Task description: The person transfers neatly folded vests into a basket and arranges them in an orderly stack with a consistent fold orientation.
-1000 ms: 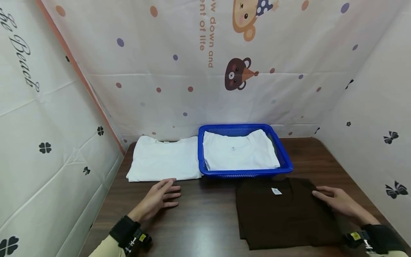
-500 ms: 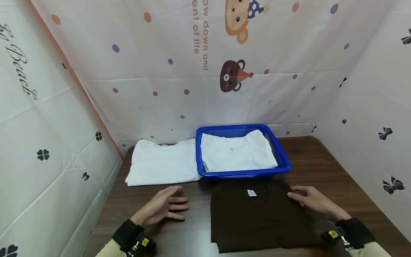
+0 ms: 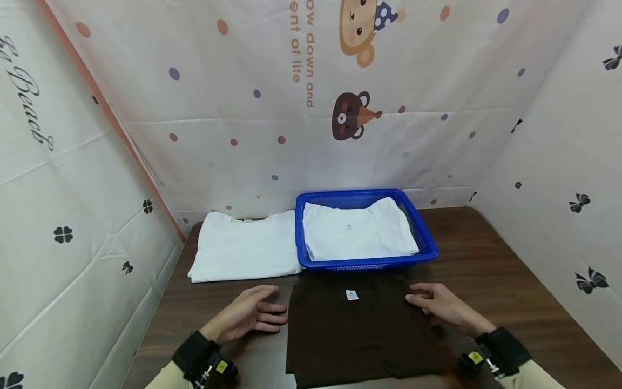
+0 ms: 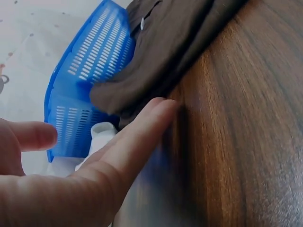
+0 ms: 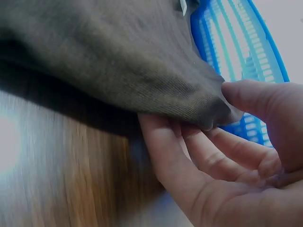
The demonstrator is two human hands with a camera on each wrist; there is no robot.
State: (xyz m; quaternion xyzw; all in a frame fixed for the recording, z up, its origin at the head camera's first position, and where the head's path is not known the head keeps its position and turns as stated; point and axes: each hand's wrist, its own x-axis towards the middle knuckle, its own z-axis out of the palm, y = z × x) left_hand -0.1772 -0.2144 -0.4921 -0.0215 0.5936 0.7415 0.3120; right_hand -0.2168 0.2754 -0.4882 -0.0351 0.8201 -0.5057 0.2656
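Note:
A folded dark brown T-shirt (image 3: 359,335) with a small white neck label lies at the front of the table, before the blue basket. My right hand (image 3: 444,305) holds its right edge; in the right wrist view the thumb is on top of the brown cloth (image 5: 132,71) and the other fingers are beneath it. Just off the shirt's left edge is my left hand (image 3: 250,315), fingers extended and thumb apart, holding nothing. In the left wrist view, its fingertips come right up to the brown fold (image 4: 165,56).
A blue plastic basket (image 3: 430,246) at the back holds a folded white T-shirt (image 3: 357,235). To its left lies another folded white T-shirt (image 3: 245,246). Patterned white cloth (image 3: 218,151) hangs behind and on both sides of the wooden table (image 3: 486,281).
The brown T-shirt has slid left across the table together with my right hand. My left hand has shifted slightly right, and the shirt's left edge now lies close to it.

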